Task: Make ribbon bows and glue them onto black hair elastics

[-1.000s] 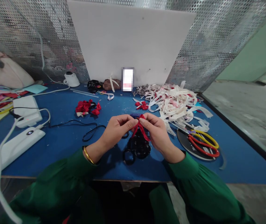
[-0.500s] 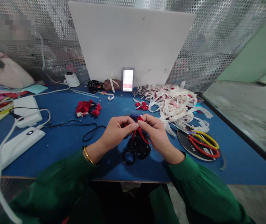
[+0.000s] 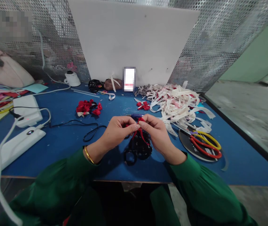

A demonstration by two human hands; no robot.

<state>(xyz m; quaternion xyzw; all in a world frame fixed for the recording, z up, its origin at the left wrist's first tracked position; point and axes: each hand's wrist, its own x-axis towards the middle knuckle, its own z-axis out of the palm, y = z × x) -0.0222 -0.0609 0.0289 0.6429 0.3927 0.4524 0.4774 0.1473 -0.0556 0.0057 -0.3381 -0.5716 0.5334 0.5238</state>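
Thumb and fingers of my left hand (image 3: 122,128) are pinched on a red ribbon (image 3: 141,132). My right hand (image 3: 154,129) pinches the same ribbon, and the two thumb tips nearly meet over it. Loose ribbon ends hang down between the hands. Right below lies a bunch of black hair ties (image 3: 138,150), partly covered by the ribbon and my fingers. Whether the ribbon is tied to one of them I cannot tell. Just beyond my fingertips a dark blue tool handle (image 3: 136,115) rests on the table.
On the blue table (image 3: 60,157) sit red bows (image 3: 86,108) at left and another red bow (image 3: 143,105) ahead. White ribbon strips (image 3: 176,103) are heaped at right, near scissors (image 3: 205,146) with red and yellow handles. A power strip (image 3: 18,146) and cables lie left; a phone (image 3: 129,79) stands behind.
Both hands keep their pinch on the red ribbon with hardly any movement. The view has shifted very slightly; the objects on the table stay where they were.
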